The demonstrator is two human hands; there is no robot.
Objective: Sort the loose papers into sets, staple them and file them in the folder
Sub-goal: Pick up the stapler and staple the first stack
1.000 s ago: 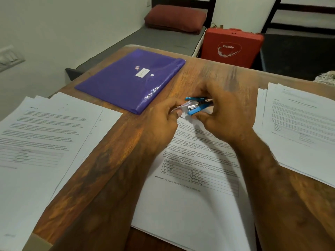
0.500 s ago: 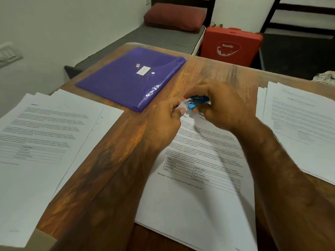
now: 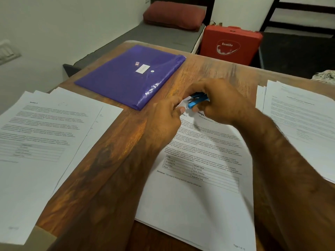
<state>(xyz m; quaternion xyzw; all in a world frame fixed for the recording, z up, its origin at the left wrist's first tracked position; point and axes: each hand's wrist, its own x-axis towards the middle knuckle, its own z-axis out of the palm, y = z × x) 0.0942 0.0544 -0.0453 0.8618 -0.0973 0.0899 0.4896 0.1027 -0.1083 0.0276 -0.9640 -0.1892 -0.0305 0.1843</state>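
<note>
A set of printed papers lies on the wooden table in front of me. My left hand pinches its top left corner, lifted a little off the table. My right hand grips a small blue stapler, whose jaws sit over that corner. A purple plastic folder lies flat at the far left of the table, its flap buttoned down. Part of the stapler is hidden under my right fingers.
One stack of loose papers lies at the left edge of the table, another stack at the right. Beyond the table stand a red case and a bench with a red cushion.
The stapler's jaws were apart a second ago and are now squeezed down on the paper corner. Both hands stayed at the corner with only small shifts.
</note>
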